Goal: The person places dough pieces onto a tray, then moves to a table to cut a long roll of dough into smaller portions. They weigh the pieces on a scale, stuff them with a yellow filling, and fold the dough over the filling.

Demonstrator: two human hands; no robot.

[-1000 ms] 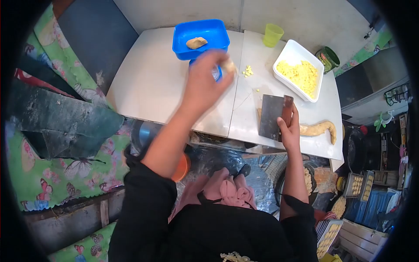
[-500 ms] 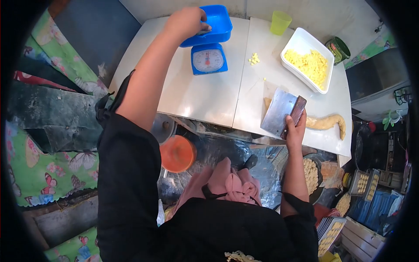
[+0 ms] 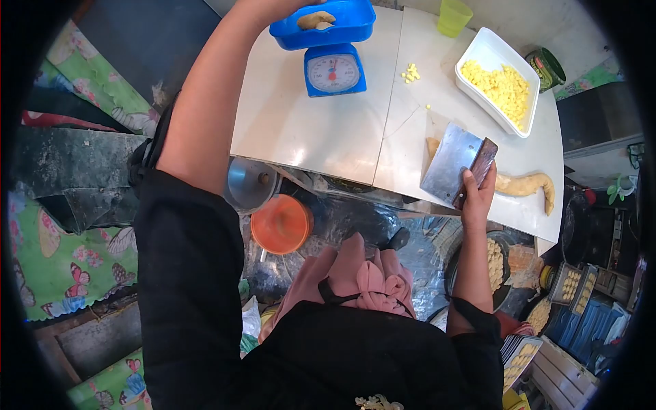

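My right hand grips the dark wooden handle of a wide steel scraper blade, held flat over the white table's near edge. A curved roll of pale dough lies just right of the blade. My left hand reaches to the far left corner of a blue tray on top of a blue dial scale. The picture's top edge cuts that hand off, so its fingers are hidden. Lumps of dough lie in the tray.
A white dish of yellow bits, a green cup and a green jar stand at the back right. Loose yellow bits lie beside the scale. Below the table are an orange bowl, a metal bowl and trays of shaped pieces.
My left hand moved from in front of the scale to the blue tray's far corner and now runs off the top. A second dough lump lies in the tray. The right hand still holds the blade.
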